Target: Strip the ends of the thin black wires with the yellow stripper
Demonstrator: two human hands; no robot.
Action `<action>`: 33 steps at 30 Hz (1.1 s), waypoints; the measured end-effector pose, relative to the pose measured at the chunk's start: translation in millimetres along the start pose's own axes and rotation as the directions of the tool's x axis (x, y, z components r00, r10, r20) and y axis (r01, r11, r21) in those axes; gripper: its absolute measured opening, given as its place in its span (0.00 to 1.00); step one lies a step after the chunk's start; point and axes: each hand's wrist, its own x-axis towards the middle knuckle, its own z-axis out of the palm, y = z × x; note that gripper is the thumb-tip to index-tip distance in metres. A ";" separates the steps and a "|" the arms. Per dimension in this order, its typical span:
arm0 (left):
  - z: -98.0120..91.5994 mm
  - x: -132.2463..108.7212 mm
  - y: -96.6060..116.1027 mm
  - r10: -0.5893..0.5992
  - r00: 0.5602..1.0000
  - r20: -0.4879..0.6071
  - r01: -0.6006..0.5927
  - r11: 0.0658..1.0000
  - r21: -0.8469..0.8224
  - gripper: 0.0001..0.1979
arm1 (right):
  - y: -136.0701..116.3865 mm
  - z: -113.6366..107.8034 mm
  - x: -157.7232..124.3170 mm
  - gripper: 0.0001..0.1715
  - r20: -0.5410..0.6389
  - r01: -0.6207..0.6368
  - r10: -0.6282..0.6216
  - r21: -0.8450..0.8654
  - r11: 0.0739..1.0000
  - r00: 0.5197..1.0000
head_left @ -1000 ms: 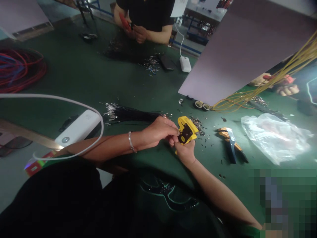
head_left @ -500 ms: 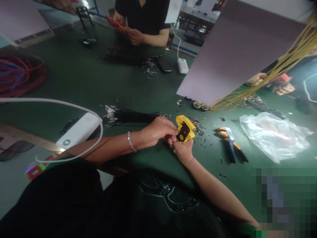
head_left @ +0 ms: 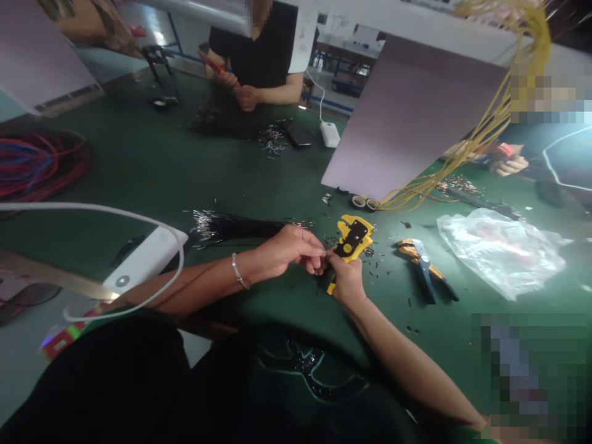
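My right hand [head_left: 346,279] grips the handle of a yellow wire stripper [head_left: 352,239], whose black jaw section faces up. My left hand [head_left: 291,250] sits just beside it, fingertips pinched on something thin, apparently a wire, at the tool's edge. A bundle of black wires with bare silver ends [head_left: 234,226] lies behind my left wrist. Small cut bits and metal pieces [head_left: 370,268] are scattered around the stripper. To the right rests a blue and orange wire stripper [head_left: 423,265], apart from both hands. A metal bracelet [head_left: 237,271] circles my left wrist.
A green work mat [head_left: 139,172] covers the bench, with a plastic bag [head_left: 499,253], tape rolls [head_left: 359,202], yellow wires [head_left: 490,148] and a red-blue wire coil [head_left: 37,166]. A grey board [head_left: 407,117] stands upright. A co-worker [head_left: 252,61] works opposite; another person's hand [head_left: 509,165] shows at right.
The yellow stripper has turned in my right hand, its head now tilting up and to the right. My left fingertips sit slightly apart from its jaws. The whole view has shifted a little.
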 end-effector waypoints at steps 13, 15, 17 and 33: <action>-21.1 28.4 23.9 0.167 0.978 -0.124 -0.123 0.946 0.301 0.02 | -25.3 -18.4 -28.0 0.09 0.102 -0.149 0.147 0.014 0.989 0.984; -25.1 44.8 29.4 0.213 0.969 -0.128 -0.152 0.914 0.376 0.02 | -26.6 -20.6 -30.7 0.08 0.112 -0.117 0.119 -0.032 0.993 0.986; -28.7 65.1 32.8 0.276 0.951 -0.138 -0.180 0.860 0.478 0.02 | -26.2 -21.7 -31.2 0.08 0.116 -0.112 0.117 -0.047 0.993 0.986; -40.1 192.5 28.0 0.274 0.917 -0.289 0.088 0.569 0.818 0.08 | -23.2 -28.5 -28.5 0.08 0.137 -0.133 0.124 0.057 0.990 0.983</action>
